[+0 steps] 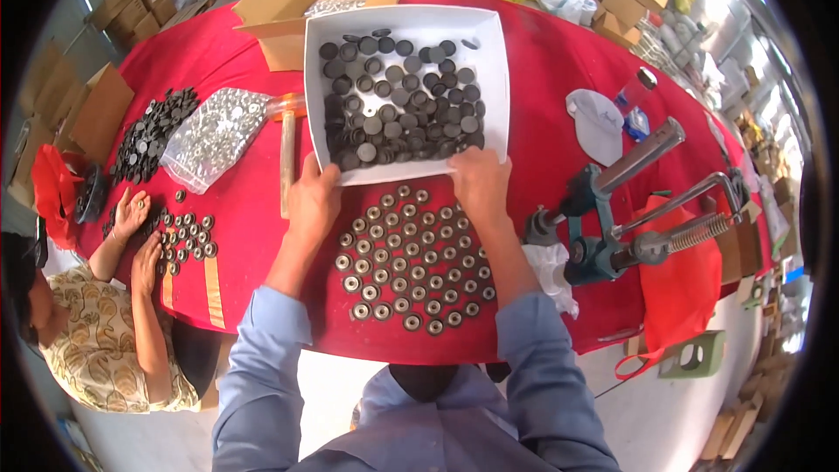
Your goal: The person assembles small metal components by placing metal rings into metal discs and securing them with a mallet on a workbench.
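Note:
Both my hands grip the near edge of a white box (494,61) on the red-covered table. My left hand (316,197) is closed on its near left corner, and my right hand (481,182) on the near right part of the rim. Many round black caps (411,96) lie loose inside, heaped toward the near side. Between my forearms, several black discs with metal ring centres (399,267) are spread over the red cloth (262,297). Just left of the box lies a hammer (287,153) with a wooden handle.
At the left, a person (105,323) handles similar discs (185,236). Near them are a bag of metal parts (218,135) and a black disc pile (153,135). A green hand press (603,227), a grey cap (596,127) and a bottle (636,87) stand right. An open carton (280,22) sits behind.

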A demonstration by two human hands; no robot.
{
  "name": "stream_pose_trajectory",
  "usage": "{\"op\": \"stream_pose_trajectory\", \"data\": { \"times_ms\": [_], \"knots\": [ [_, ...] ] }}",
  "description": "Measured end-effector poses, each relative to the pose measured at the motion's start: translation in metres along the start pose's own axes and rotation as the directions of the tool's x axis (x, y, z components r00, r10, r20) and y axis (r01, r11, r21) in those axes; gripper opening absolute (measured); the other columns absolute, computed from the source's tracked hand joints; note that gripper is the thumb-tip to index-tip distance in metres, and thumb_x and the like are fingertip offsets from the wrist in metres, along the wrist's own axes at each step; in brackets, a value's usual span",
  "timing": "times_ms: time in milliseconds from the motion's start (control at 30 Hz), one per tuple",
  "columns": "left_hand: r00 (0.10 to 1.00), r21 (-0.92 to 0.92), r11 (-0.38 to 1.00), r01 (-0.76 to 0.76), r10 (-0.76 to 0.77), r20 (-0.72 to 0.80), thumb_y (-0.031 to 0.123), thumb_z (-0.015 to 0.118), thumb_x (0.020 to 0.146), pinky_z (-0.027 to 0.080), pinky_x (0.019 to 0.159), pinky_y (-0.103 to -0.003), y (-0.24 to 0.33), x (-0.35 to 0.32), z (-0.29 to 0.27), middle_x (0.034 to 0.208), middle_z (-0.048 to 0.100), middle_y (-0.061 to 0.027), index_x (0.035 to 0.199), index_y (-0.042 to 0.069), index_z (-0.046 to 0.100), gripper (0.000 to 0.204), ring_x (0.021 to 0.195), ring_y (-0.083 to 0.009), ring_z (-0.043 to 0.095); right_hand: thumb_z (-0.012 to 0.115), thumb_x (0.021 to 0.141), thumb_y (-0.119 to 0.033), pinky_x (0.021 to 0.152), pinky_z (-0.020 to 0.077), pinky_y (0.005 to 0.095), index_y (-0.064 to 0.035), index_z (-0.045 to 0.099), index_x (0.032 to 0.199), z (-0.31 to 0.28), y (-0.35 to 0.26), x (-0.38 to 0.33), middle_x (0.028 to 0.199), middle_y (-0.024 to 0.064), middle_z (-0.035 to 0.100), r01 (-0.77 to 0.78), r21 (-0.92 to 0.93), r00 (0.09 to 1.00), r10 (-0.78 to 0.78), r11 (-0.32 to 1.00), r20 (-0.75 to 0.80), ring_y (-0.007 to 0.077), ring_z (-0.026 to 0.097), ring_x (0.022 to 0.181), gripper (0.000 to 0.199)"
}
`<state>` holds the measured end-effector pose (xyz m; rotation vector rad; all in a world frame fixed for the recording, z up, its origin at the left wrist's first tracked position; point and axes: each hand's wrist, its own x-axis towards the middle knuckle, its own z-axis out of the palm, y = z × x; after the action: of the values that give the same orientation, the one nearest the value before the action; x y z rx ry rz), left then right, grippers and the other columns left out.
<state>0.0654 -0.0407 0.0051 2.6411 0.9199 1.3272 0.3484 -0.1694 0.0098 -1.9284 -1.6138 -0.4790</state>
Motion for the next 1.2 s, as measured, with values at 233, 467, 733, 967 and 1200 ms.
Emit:
{"op": "stream_pose_trajectory", "data": {
  "times_ms": [233, 467, 733, 967, 1200],
  "knots": [
    [0.982, 0.029, 0.993, 0.110, -0.113, 0.153, 0.008, 0.079, 0.086, 0.059, 0.069, -0.057, -0.007, 0.035, -0.001, 0.117, 0.066, -0.0220, 0.096, 0.002, 0.061, 0.022, 0.084, -0.0475, 0.072, 0.080, 0.091, -0.024, 0.102, 0.0432, 0.0652, -0.0167, 0.077, 0.091, -0.020, -0.008, 0.030, 0.093, 0.0028, 0.069, -0.027, -0.134, 0.992, 0.043, 0.991, 0.122, 0.0271, 0.068, 0.099, 0.008],
    [0.986, -0.148, 0.987, -0.067, 0.088, 0.141, 0.022, 0.083, 0.090, 0.052, 0.108, -0.050, 0.009, 0.107, -0.038, 0.143, 0.063, -0.0279, 0.101, 0.001, 0.073, 0.025, 0.125, -0.0484, 0.065, 0.061, 0.105, -0.031, 0.085, 0.0595, 0.0537, -0.0067, 0.079, 0.093, -0.060, 0.008, 0.100, 0.088, 0.0124, 0.076, 0.263, -0.175, 0.936, -0.207, 0.949, 0.283, 0.0346, 0.076, 0.086, 0.032],
    [0.570, 0.177, 0.983, 0.049, -0.173, 0.803, 0.040, 0.083, 0.090, 0.059, 0.096, -0.045, -0.039, 0.189, 0.042, 0.144, 0.065, -0.0251, 0.146, 0.008, 0.058, 0.070, 0.115, -0.0416, 0.072, 0.088, 0.080, -0.029, 0.098, 0.0608, 0.0470, -0.0067, 0.078, 0.124, 0.035, 0.043, 0.158, 0.126, 0.0211, 0.076, -0.168, -0.014, 0.831, 0.149, 0.986, 0.536, 0.0356, 0.075, 0.114, 0.050],
    [0.124, 0.404, 0.915, 0.020, -0.403, 0.907, 0.049, 0.092, 0.075, 0.065, 0.079, -0.051, -0.008, 0.194, 0.066, 0.145, 0.064, -0.0241, 0.172, 0.022, 0.020, 0.124, 0.108, -0.0390, 0.075, 0.089, 0.073, -0.040, 0.094, 0.0614, 0.0466, -0.0133, 0.080, 0.127, 0.046, 0.028, 0.173, 0.127, 0.0116, 0.078, 0.012, -0.241, 0.392, 0.217, 0.970, 0.894, 0.0319, 0.075, 0.113, 0.061],
    [0.279, 0.339, 0.941, -0.017, -0.321, 0.905, 0.046, 0.096, 0.065, 0.065, 0.074, -0.049, -0.035, 0.166, 0.089, 0.154, 0.046, -0.0252, 0.170, 0.017, 0.026, 0.130, 0.123, -0.0456, 0.066, 0.090, 0.069, -0.043, 0.106, 0.0562, 0.0466, -0.0198, 0.044, 0.165, 0.051, 0.021, 0.157, 0.152, 0.0129, 0.063, -0.056, -0.229, 0.454, 0.229, 0.972, 0.861, 0.0347, 0.067, 0.131, 0.109]
  ]
}}
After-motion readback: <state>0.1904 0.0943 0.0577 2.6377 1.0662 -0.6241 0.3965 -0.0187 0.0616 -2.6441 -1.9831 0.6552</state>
